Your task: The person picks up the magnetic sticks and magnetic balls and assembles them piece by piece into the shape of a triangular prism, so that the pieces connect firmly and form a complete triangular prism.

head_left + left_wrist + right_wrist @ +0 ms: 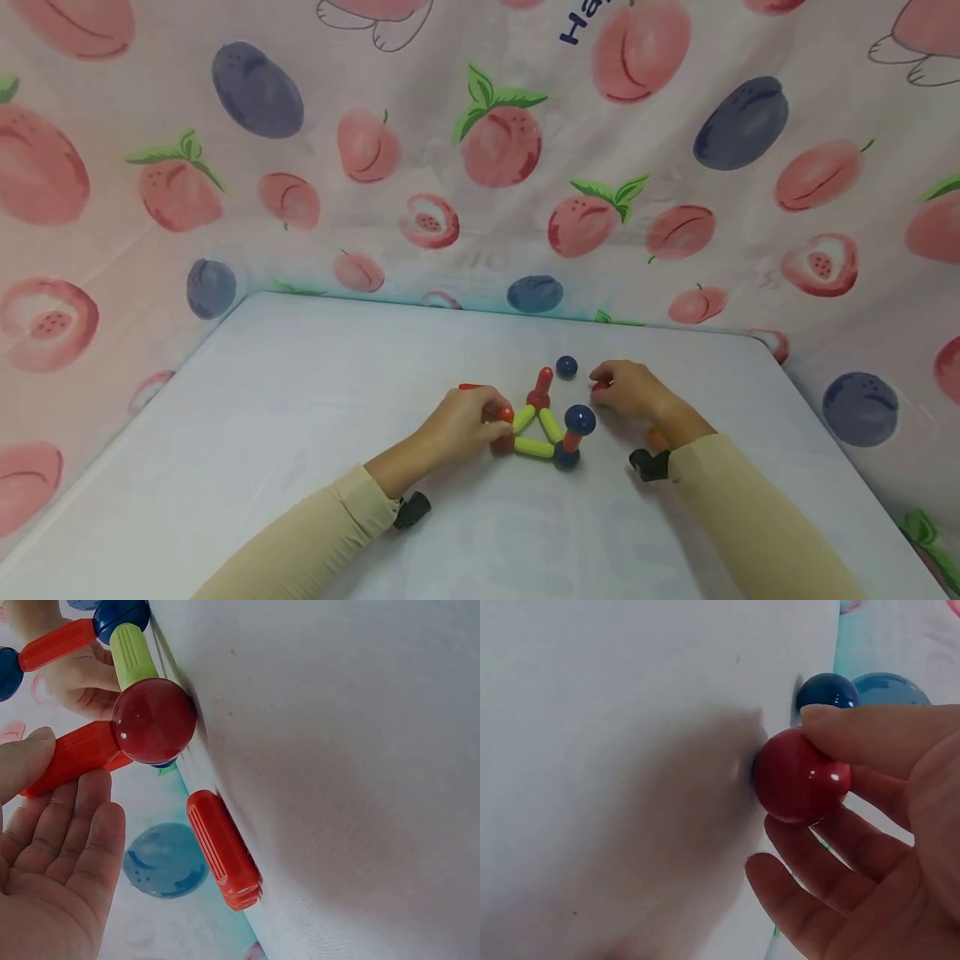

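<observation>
My left hand point(461, 423) pinches an upright red rod point(75, 756) between thumb and fingers. That rod sits on a red ball point(154, 720), the left corner of a triangle of yellow-green rods point(534, 448). At the back corner, another red rod point(545, 380) rises from a red ball point(537, 400). The right corner is a blue ball point(567, 457) bearing a short red rod point(573, 442) topped by a second blue ball point(580, 418). To the right of the triangle, my right hand point(632, 392) holds a separate red ball point(795, 780) close over the table, thumb on top.
A loose blue ball point(567, 367) lies behind the triangle, near my right hand. Beyond my left hand lies a loose red rod point(223, 847). Partly hidden by my right wrist is an orange piece point(657, 440). Fruit-patterned cloth point(480, 242) hangs behind the white table point(337, 358).
</observation>
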`<state>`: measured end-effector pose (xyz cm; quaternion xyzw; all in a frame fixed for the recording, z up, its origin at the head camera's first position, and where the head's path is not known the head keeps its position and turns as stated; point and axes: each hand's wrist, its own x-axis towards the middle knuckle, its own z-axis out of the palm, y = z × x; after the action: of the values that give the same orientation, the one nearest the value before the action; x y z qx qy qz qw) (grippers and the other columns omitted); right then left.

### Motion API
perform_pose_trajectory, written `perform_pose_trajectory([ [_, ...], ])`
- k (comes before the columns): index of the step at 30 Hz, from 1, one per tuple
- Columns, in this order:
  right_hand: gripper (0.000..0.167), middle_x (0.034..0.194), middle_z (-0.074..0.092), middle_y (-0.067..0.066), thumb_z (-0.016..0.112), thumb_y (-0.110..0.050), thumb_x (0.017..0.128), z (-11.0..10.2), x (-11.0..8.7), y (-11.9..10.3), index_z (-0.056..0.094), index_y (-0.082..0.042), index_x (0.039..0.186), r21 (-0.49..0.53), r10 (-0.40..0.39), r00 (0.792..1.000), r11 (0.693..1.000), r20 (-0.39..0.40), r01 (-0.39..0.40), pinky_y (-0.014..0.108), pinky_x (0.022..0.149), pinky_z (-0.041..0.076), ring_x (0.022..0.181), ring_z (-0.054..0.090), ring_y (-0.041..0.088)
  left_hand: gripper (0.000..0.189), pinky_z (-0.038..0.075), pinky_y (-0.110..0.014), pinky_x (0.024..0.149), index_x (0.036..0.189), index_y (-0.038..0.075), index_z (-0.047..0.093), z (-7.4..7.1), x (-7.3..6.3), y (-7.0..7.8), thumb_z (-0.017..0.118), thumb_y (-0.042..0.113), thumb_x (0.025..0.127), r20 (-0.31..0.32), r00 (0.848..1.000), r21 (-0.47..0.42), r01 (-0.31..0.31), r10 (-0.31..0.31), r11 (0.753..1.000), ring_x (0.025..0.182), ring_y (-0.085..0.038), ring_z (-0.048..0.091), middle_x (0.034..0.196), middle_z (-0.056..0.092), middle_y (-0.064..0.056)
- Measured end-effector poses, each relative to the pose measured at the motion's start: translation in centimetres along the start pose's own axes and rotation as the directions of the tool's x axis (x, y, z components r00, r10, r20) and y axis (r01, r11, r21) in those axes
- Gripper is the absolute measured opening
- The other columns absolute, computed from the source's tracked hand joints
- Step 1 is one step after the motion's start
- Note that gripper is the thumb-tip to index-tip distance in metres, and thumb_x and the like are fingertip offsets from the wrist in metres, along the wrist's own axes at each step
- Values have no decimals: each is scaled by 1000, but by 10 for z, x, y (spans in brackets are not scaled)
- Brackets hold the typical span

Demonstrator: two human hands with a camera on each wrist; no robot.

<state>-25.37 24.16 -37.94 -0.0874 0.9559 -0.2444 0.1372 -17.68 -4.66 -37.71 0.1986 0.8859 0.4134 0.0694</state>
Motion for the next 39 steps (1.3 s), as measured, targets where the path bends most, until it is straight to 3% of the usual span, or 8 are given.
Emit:
perform_pose_trajectory([
  [3, 36, 109, 63, 11, 67, -16, 95, -2, -4, -4, 61, -1, 127, 32, -15, 1000, 999, -23, 16, 44, 91, 50, 100, 56, 29, 18, 54, -21, 68, 106, 8, 70, 0, -1, 0, 77, 12, 89, 0, 1000, 0, 5, -5, 1000, 79, -11, 63, 90, 69, 3],
  [6, 38, 110, 65, 12, 67, -18, 96, -5, -9, -11, 60, 0, 128, 76, -74, 993, 994, -89, 81, 45, 91, 51, 104, 58, 30, 19, 54, -21, 69, 106, 8, 70, 0, -1, 0, 77, 12, 89, -1, 1000, -2, 6, -6, 1000, 80, -12, 63, 91, 70, 2],
  [10, 36, 109, 66, 11, 68, -20, 96, -9, -13, -25, 61, 0, 125, 103, -190, 964, 972, -185, 211, 49, 91, 51, 110, 59, 33, 19, 55, -22, 70, 106, 8, 71, -2, -2, 0, 77, 12, 89, -2, 1000, -11, 13, -13, 1000, 81, -12, 63, 91, 70, 3],
  [14, 36, 111, 67, 10, 70, -21, 95, -10, -16, -40, 62, -2, 124, 143, -247, 942, 948, -225, 283, 48, 90, 52, 112, 60, 32, 18, 55, -22, 70, 106, 9, 71, -2, -1, -1, 77, 13, 89, 2, 1000, -15, 14, -14, 1000, 82, -11, 63, 91, 69, 4],
  [26, 34, 112, 67, 11, 69, -15, 95, -7, -18, -66, 61, 0, 125, 253, -288, 931, 906, -222, 340, 44, 89, 54, 111, 61, 32, 18, 54, -22, 72, 104, 7, 71, 0, 2, -5, 78, 11, 88, 3, 1000, -4, -17, 17, 1000, 80, -11, 64, 89, 70, 2],
  [39, 34, 116, 65, 12, 67, -17, 96, -3, -16, -66, 60, -1, 126, 268, -296, 933, 899, -207, 345, 45, 92, 53, 115, 60, 32, 18, 54, -21, 71, 103, 7, 70, 0, 2, -5, 78, 11, 88, 5, 1000, -8, -24, 24, 1000, 79, -9, 64, 88, 70, 3],
])
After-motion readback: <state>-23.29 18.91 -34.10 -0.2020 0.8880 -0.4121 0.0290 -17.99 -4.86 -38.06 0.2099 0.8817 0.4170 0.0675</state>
